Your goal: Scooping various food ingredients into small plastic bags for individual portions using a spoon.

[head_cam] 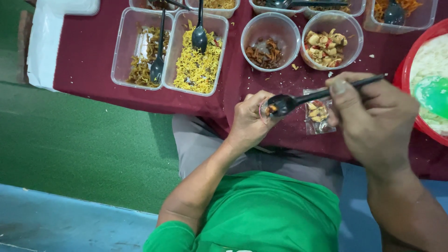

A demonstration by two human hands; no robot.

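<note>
A small clear plastic pouch [264, 110] sits in the left hand [249, 122], held over the near edge of the maroon tablecloth [93, 51], just above the person's lap. Its mouth is held open by the curled fingers, and the bowl of a black plastic spoon [281, 103] tips into it with a bit of brownish food on board. The pouch looks thin, limp and very light; it would likely collapse or slip unless pinched at the rim, so the rim is the place to hold it, with the fingers kept clear of the opening. The film may be slick with oil, though that cannot be seen for sure.

The right hand [373, 116] pinches the spoon's slim handle between thumb and fingertips, near the far end. The spoon seems stiff but light and easy to twist, so a small load is best.

Just beside the spoon lies a filled clear pouch [318, 114], flat on the cloth. Farther up stand a round tub of dark fried bits [269, 42] and a round tub of mixed chunks [331, 41], then a rectangular tub of yellow noodles [198, 56] and one of brown noodles [140, 49], each with a black spoon. A red basin of rice [427, 79] stands at the right.
</note>
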